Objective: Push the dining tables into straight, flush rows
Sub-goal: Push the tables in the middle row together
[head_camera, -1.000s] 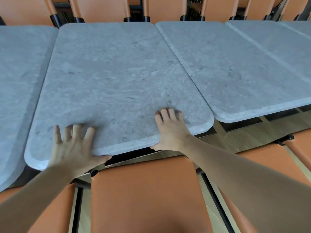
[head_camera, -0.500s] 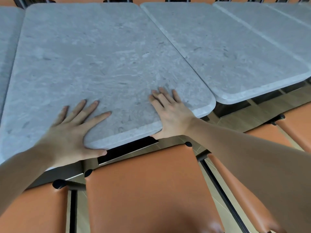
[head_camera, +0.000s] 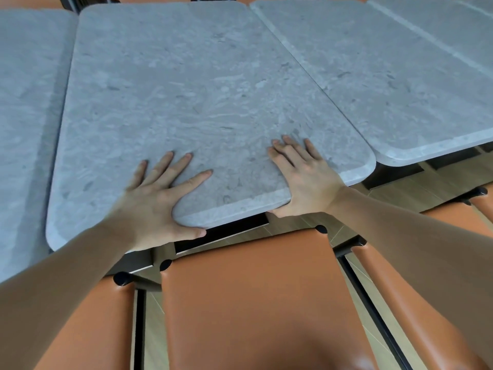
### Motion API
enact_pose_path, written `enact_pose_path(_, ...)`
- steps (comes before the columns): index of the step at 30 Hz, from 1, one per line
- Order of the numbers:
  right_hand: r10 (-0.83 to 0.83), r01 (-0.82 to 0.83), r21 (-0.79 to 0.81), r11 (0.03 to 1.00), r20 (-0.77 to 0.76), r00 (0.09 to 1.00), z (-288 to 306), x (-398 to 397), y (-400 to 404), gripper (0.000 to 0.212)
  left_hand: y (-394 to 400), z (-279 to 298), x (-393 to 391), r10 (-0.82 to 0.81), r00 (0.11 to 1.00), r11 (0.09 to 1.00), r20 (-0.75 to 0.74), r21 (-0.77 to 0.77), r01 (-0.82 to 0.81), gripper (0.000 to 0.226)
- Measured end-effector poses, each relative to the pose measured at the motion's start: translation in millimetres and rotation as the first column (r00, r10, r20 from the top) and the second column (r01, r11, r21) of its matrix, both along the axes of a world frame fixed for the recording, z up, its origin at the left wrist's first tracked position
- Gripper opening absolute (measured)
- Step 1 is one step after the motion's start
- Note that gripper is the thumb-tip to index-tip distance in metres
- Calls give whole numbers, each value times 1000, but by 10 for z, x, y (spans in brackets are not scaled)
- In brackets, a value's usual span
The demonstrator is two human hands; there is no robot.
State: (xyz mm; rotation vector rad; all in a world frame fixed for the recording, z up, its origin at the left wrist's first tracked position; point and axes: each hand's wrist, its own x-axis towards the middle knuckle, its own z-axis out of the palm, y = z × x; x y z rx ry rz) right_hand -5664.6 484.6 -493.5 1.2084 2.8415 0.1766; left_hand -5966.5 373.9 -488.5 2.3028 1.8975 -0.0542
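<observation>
The middle grey stone-look dining table (head_camera: pixel 200 89) lies straight ahead of me. My left hand (head_camera: pixel 157 198) presses flat on its top near the front edge, fingers spread and thumb along the rim. My right hand (head_camera: pixel 304 180) lies flat on the top further right, thumb against the front edge. The right neighbour table (head_camera: pixel 386 89) touches it along a thin seam, and its front edge sits slightly further back. The left neighbour table (head_camera: pixel 24 116) runs alongside with a narrow gap.
An orange padded chair (head_camera: pixel 253 289) stands directly below me against the table's front edge, with more orange chairs to the left (head_camera: pixel 88 324) and right (head_camera: pixel 482 206). Another grey table (head_camera: pixel 453 30) continues the row at far right. Wooden floor shows between the chairs.
My left hand has slid from the front edge further onto the table top with fingers spread. My view has moved closer and lower, hiding the far chairs. The right hand stays put.
</observation>
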Motion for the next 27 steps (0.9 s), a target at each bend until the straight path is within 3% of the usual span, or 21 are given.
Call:
enact_pose_path(11,-119,128,-104,986,89,989,125,-51,-82,132,-209,39,38,18,1000,998,-16,-67,-19,94)
enact_pose_path(15,-161,187,-183,965,151,975,266,-124,-178,128,-561,245,-518,-61,996,997,-61,-48,58,81)
enact_pose_path(18,-194,274,-242,931,308,931,464,-347,-170,117,-1012,373,-1144,59,991,995,-122,-70,-68,78)
enact_pose_path(21,-225,380,-339,861,416,881,664,-661,32,121,-1526,415,-1683,251,958,948,-137,-166,-272,80)
enact_pose_path(23,-203,342,-369,864,366,908,808,-1064,-70,111,-1815,403,-1923,339,931,905,-133,-225,-361,80)
enact_pose_path(25,-93,190,-357,915,271,958,918,-1596,-445,80,-1983,377,-2070,348,930,897,-122,-244,-368,81)
enact_pose_path(27,-2,46,-384,922,114,994,862,-2135,-877,66,-2039,357,-2155,316,943,912,-108,-240,-333,84)
